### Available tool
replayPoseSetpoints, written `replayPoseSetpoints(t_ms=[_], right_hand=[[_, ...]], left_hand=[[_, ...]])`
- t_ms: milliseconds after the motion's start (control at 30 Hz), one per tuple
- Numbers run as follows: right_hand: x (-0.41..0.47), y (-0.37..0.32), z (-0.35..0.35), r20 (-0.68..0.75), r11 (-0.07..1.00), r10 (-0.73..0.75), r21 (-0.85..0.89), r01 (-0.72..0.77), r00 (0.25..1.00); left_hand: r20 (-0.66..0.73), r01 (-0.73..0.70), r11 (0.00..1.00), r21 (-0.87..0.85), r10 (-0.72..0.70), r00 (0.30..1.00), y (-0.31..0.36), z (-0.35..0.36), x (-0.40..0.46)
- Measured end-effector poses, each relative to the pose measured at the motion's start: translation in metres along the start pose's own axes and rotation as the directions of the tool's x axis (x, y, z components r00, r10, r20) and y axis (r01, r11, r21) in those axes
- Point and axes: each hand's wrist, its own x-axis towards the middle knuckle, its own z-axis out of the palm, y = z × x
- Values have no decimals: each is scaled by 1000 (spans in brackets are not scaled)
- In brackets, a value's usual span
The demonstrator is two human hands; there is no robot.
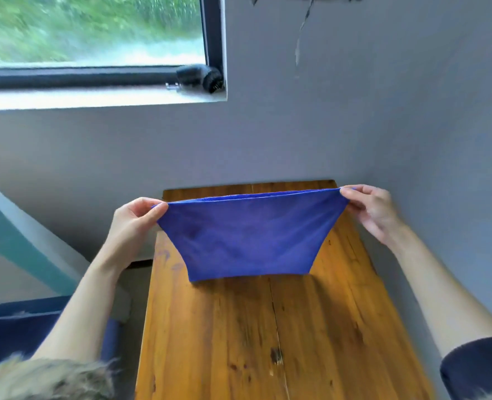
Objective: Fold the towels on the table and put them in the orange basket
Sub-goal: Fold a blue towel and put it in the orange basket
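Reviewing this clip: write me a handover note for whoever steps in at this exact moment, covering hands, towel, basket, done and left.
Left hand: pinching the left top corner of the blue towel.
Right hand: pinching the right top corner.
Towel: held up stretched between both hands above the wooden table; the top edge shows two layers, so it looks folded once. Its bottom edge hangs near the tabletop; contact cannot be told.
Basket: no orange basket in view, and no other towels visible on the table.
Done: apparently a first fold.
Left: finish folding this towel, find the basket, place the towel inside.
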Motion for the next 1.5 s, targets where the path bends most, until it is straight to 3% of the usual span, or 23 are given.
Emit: replayPoseSetpoints(t_ms=[233,500,733,833,900,933,1000,1067,1200,1333,1500], right_hand=[[-5,-63,10,57,989,-119,98,113,991],[-6,-102,24,82,967,-209,162,194,974],[-4,-103,35,84,960,-146,252,121,986],[0,-101,28,112,976,-154,174,133,982],[1,-100,24,156,981,-181,-43,190,971],[2,-100,23,171,943,-203,-231,240,964],[2,-98,22,209,764,-249,-558,325,946],[1,-93,22,257,615,-281,-691,379,925],[1,-87,28,234,550,-360,-729,408,903],[9,-88,25,263,637,-213,-693,337,941],[18,-76,19,208,787,-215,-541,295,954]], left_hand=[[-107,-187,979,-77,178,978,65,-9,-3],[-209,-233,955,-183,194,958,94,-10,-1],[-245,-202,964,-175,156,957,91,-16,1],[-211,-213,971,-108,187,960,94,-23,1],[-182,-209,976,-57,196,964,95,-26,0],[-161,-203,979,-22,197,967,95,-27,-1],[-111,-178,981,81,186,976,94,-29,-4],[-73,-151,968,198,168,983,89,-30,-5],[-84,-122,958,259,148,985,80,-25,-5],[-27,-100,954,281,112,993,80,-25,-1],[82,-121,929,351,98,992,78,-25,4]])
